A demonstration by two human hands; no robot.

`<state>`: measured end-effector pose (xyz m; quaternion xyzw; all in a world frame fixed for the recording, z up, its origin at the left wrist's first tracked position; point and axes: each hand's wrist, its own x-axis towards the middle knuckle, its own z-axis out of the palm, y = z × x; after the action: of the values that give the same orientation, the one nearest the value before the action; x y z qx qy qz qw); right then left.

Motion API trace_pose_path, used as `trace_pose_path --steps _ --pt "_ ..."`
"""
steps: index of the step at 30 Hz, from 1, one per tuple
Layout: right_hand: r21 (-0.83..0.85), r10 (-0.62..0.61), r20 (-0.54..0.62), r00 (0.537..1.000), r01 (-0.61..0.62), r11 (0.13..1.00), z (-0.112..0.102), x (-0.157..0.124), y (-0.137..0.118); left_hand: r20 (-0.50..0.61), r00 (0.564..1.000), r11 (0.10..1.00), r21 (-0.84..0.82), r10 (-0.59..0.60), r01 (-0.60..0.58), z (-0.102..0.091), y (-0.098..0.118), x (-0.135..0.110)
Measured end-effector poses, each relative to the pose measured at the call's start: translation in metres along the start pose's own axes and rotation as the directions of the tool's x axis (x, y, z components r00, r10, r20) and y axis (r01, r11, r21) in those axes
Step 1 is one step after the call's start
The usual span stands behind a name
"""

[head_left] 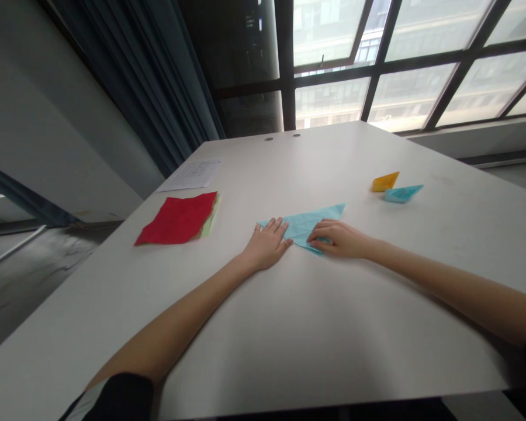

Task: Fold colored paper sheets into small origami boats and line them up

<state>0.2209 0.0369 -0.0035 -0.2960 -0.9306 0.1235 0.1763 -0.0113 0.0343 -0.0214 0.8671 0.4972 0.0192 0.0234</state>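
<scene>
A light blue sheet of folded paper (301, 223) lies on the white table in front of me, roughly triangular, its long edge on the far side. My left hand (266, 243) rests flat with fingers spread over the paper's left corner. On the near right part of the paper, my right hand (341, 238) has its fingers curled, with thumb and fingertips closed at the near folded edge. Part of the paper is hidden under both hands.
Red paper (177, 218) lies to the left over a pale green sheet (209, 221). Behind it is a white printed sheet (191, 175). A yellow folded paper boat (384, 182) and a blue folded paper boat (402, 193) sit to the right on the table (254, 327).
</scene>
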Motion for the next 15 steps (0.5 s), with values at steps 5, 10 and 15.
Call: trace_pose_path --steps 5,10,15 --pt "-0.153 0.088 0.016 0.996 -0.084 0.985 0.011 0.018 0.012 -0.010 1.000 1.000 0.010 -0.002 0.002 -0.002 0.000 -0.001" --pt "-0.161 0.204 0.173 0.964 -0.176 0.971 0.016 0.021 0.026 -0.011 0.998 0.998 0.041 -0.054 0.054 -0.005 0.000 -0.004" --pt "-0.192 0.285 0.206 0.936 -0.247 0.950 0.010 0.005 0.040 0.024 0.982 0.980 0.075 -0.186 0.184 -0.006 0.000 -0.005"
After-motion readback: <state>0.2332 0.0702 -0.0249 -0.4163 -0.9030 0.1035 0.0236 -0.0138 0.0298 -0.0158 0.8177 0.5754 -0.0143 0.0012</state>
